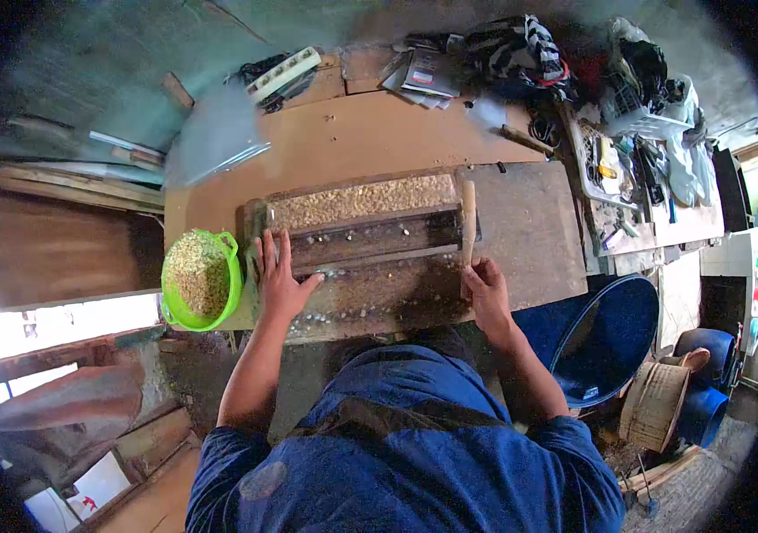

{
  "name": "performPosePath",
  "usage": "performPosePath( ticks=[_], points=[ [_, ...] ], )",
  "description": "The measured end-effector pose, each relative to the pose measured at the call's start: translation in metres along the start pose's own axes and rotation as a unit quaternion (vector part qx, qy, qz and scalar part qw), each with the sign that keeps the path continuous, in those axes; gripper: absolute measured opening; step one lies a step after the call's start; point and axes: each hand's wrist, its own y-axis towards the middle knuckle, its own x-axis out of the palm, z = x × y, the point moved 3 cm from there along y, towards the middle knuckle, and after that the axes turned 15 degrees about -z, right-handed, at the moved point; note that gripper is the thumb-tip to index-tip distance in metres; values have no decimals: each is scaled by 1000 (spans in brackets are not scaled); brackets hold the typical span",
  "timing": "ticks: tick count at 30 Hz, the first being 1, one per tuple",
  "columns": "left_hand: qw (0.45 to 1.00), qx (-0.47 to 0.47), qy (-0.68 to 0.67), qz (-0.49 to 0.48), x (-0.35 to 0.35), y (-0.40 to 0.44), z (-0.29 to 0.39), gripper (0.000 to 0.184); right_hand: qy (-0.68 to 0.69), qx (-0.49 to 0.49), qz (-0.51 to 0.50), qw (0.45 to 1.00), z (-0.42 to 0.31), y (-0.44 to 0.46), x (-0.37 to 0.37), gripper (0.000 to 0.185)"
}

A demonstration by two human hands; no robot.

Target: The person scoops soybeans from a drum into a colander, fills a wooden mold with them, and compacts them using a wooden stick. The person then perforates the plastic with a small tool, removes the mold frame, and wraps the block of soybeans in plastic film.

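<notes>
A wooden board frame (379,253) lies on the worktable, its far channel filled with pale chopped pieces (365,200). My left hand (281,282) rests on the frame's left part, fingers apart and pointing away from me. At the right end, my right hand (487,289) has its fingers closed on the near end of a light wooden stick (468,222), which stretches away from me along the frame's edge. Left of the frame sits a bright green basket (236,289) holding more pale pieces (197,271). A few white bits are scattered over the frame's dark near part.
A plastic sheet (214,142) and a power strip (284,75) lie at the back left. Papers (430,73) and bags (516,58) are at the back. A tray of tools (610,164) is at the right, above a blue barrel (605,342).
</notes>
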Motion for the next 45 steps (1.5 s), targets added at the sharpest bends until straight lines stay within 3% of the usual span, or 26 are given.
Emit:
performPosePath(
  ticks=[4,6,8,10,11,12,16,18,20,22,24,26,28,30,31,33,35,36,38,39,40,41,44,45],
  points=[
    [999,-33,24,-18,-11,-17,8,114,-40,42,28,998,-24,-11,8,16],
    [999,-39,17,-13,-18,-36,13,112,-84,-26,75,993,-19,-14,-12,20],
    [999,-48,11,-7,-18,-58,11,110,-74,-11,91,993,-36,-22,-13,23],
    [998,-28,-39,41,-19,-83,8,105,-96,-19,103,990,-22,-19,-35,23],
    [996,-29,-42,67,-20,-96,7,101,-144,-70,121,980,-23,-20,-42,24],
    [996,-40,-41,72,-19,-109,3,101,-190,-123,139,964,-29,-18,-36,25],
    [966,-121,-151,173,-13,-147,-28,93,-253,-150,160,942,-48,-15,-11,27],
    [899,-203,-288,259,1,-159,-59,89,-226,-258,127,931,-54,-7,7,25],
    [862,-242,-348,278,11,-159,-86,86,-216,-286,107,927,-62,2,33,25],
    [685,-211,-600,355,5,-150,-100,86,-382,-199,61,900,-64,12,55,29],
    [681,-228,-604,345,7,-149,-123,87,-407,-161,60,897,-63,19,73,38],
    [625,-227,-685,297,-7,-137,-123,84,-422,-214,65,879,-66,20,99,36],
    [606,-188,-704,318,7,-125,-150,79,-398,-246,38,883,-59,21,106,34],
    [611,-252,-699,274,10,-114,-156,74,-415,-198,10,888,-51,18,110,34],
    [602,-194,-714,300,2,-109,-149,69,-426,-198,1,883,-44,18,109,31],
    [609,-212,-711,281,38,-109,-188,66,-430,-182,-8,884,-33,17,108,29],
    [561,-242,-736,291,11,-112,-170,48,-436,-140,-22,889,-39,6,134,27],
    [562,-240,-738,286,21,-115,-180,48,-437,-140,-16,888,-41,3,145,27],
    [653,-209,-674,275,45,-134,-205,32,-398,-116,-65,908,-40,-2,160,29],
    [683,-198,-649,271,51,-146,-212,26,-419,-80,-99,899,-39,-3,165,42],
    [752,-183,-579,258,50,-163,-211,25,-419,-80,-91,900,-40,-7,171,42],
    [811,-168,-502,251,49,-182,-210,23,-424,-116,-149,886,-42,-12,185,51],
    [882,-147,-398,206,-49,-206,-129,36,-507,-168,-285,796,-61,-31,234,91],
    [739,-149,-617,224,-45,-209,-128,43,-506,-164,-287,796,-58,-29,243,91]
  ],
)
